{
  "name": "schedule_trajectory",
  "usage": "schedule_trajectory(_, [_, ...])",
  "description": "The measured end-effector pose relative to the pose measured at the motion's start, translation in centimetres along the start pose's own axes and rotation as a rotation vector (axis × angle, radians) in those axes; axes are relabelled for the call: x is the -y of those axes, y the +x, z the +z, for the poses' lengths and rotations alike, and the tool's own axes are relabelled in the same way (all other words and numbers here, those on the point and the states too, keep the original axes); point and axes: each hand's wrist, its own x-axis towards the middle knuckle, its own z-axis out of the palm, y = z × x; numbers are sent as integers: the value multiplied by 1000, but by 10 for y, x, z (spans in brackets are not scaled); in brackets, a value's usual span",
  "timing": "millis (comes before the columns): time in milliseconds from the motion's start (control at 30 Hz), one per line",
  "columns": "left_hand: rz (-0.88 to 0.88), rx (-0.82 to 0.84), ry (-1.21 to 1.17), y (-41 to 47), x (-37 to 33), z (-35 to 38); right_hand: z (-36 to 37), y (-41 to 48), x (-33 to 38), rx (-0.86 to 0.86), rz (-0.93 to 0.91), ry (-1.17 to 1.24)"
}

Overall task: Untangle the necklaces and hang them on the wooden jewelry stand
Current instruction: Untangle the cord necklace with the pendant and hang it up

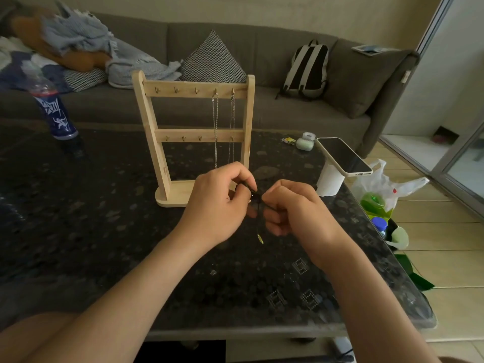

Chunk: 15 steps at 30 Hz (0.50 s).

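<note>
Necklace (pixel 258 203): dark cord, likely light, limp, snag-prone; held just in front of the stand (pixel 193 132) base.
Left hand (pixel 217 197): pinching the cord.
Right hand (pixel 293 208): pinching it too.
Grip: probably best close to where it snarls.

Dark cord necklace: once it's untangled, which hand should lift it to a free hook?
Left, probably. The left hand pinches the dark cord necklace just in front of the wooden stand, nearer its free top hooks; the right hand sits right of the two hung chains and would reach across them.
</note>
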Motion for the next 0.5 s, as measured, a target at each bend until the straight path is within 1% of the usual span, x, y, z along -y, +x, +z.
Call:
schedule_trajectory(67, [-70,12,-48,3,1,-1,1,-1,0,-5,-6,-16])
schedule_trajectory(100, [-128,36,-114,4,2,-2,0,-1,0,-9,-10,-17])
schedule_trajectory(233, [-354,178,-469,5,0,-4,0,0,-1,-21,-2,-21])
schedule_trajectory(333, [-408,242,-615,5,-1,-5,0,0,-1,-63,23,-23])
schedule_trajectory(400, [-416,284,-666,5,-3,-6,-1,1,-1,-98,46,-16])
schedule_trajectory(500, [-454,285,-710,6,-4,-6,0,1,0,-153,85,0])
